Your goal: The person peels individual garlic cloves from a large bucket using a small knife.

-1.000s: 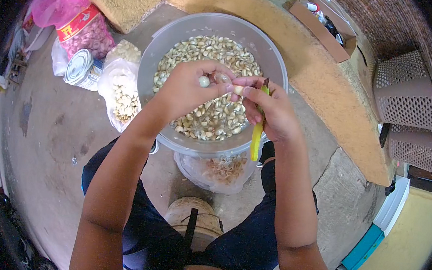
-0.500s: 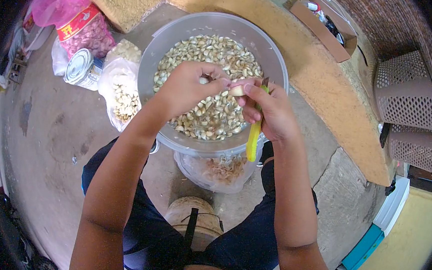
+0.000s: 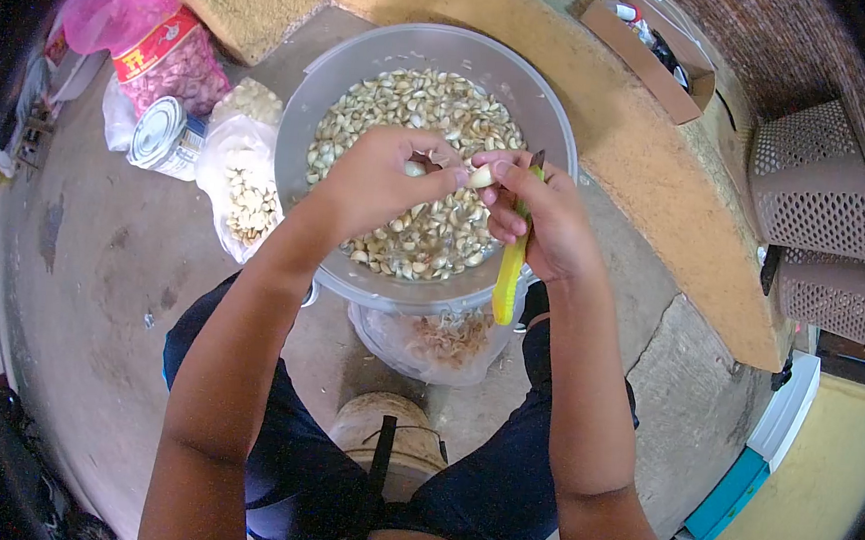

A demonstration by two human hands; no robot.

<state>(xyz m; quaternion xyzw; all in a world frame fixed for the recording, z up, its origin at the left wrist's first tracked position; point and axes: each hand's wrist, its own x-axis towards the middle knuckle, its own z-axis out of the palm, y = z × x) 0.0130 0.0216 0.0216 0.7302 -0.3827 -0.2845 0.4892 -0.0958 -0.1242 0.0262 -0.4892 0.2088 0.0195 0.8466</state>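
A pale garlic clove (image 3: 481, 176) is pinched between my two hands above a big grey tub (image 3: 308, 111). My left hand (image 3: 391, 170) has thumb and forefinger closed on the clove's left end. My right hand (image 3: 547, 213) grips the clove's right end with thumb and forefinger. It also holds a knife with a yellow-green handle (image 3: 508, 275), the dark blade pointing up and away from me. Many garlic cloves (image 3: 419, 109) fill the tub, apparently in water.
Below the tub a clear plastic bag (image 3: 377, 341) holds brown peelings. Left of it stand a white bag of cloves (image 3: 231, 141), a tin can (image 3: 166, 136) and a pink mesh sack (image 3: 181, 72). Right are a cardboard box (image 3: 658, 60) and perforated baskets (image 3: 814, 186). A bucket (image 3: 382, 422) is between my legs.
The garlic clove has turned between my fingers and shows more of its pale side. My left hand has shifted slightly right; the knife stays in my right hand.
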